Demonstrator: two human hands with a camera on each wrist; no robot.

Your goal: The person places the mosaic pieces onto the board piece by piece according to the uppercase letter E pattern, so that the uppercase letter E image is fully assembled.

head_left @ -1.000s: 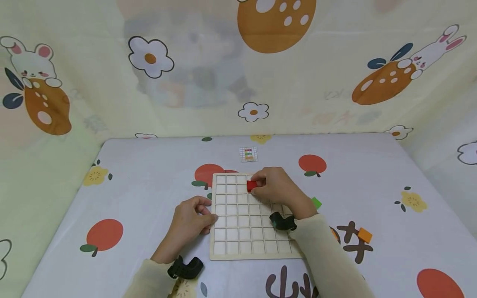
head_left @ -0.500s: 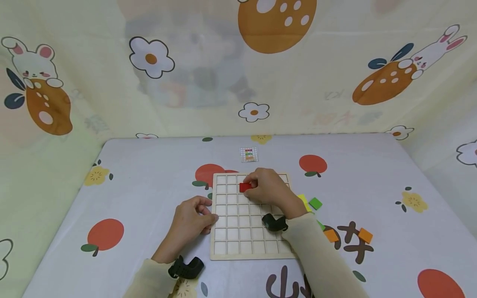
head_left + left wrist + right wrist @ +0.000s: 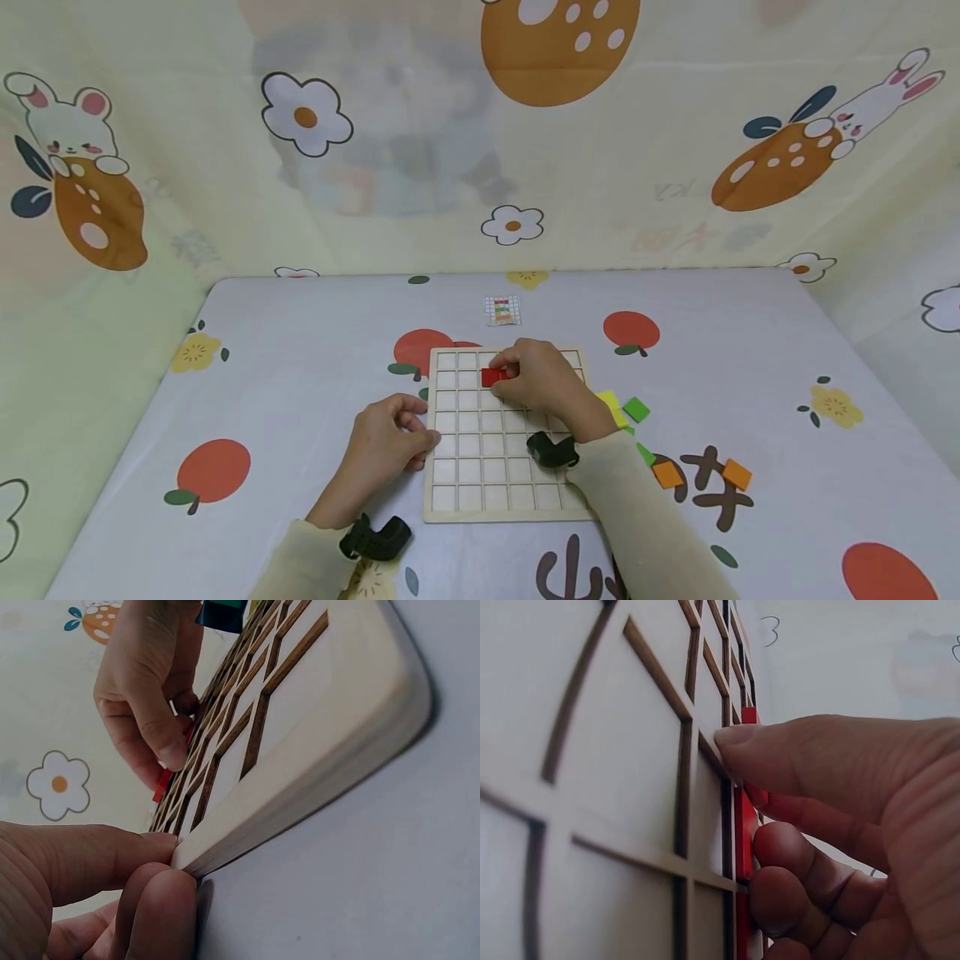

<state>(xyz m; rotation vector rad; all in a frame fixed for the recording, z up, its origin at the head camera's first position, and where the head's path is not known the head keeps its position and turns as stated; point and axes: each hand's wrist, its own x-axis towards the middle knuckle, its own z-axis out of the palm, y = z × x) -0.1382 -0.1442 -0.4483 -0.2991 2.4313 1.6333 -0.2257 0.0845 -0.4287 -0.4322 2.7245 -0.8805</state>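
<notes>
A pale wooden grid board (image 3: 517,517) lies on the table. My left hand (image 3: 382,437) is at its left edge; in the left wrist view its fingertips hold the board's rim, one over the top and one against the side. Over the upper rows, my right hand (image 3: 543,379) pinches a small red square tile (image 3: 491,377) between thumb and fingers, down at the grid. The right wrist view shows more red, with one red tile (image 3: 744,832) beside the fingertips and another red piece (image 3: 749,715) beyond the thumb. My fingers partly hide the red tiles.
Right of the board lie loose tiles, among them a yellow tile (image 3: 609,402), a green tile (image 3: 636,409) and orange tiles, one orange tile (image 3: 737,475) farther out. A small card (image 3: 502,311) with a coloured grid pattern lies behind the board.
My right hand has shifted slightly left and nearer over the grid with the red tile, then stayed nearly still. My left hand has kept its place at the edge.
</notes>
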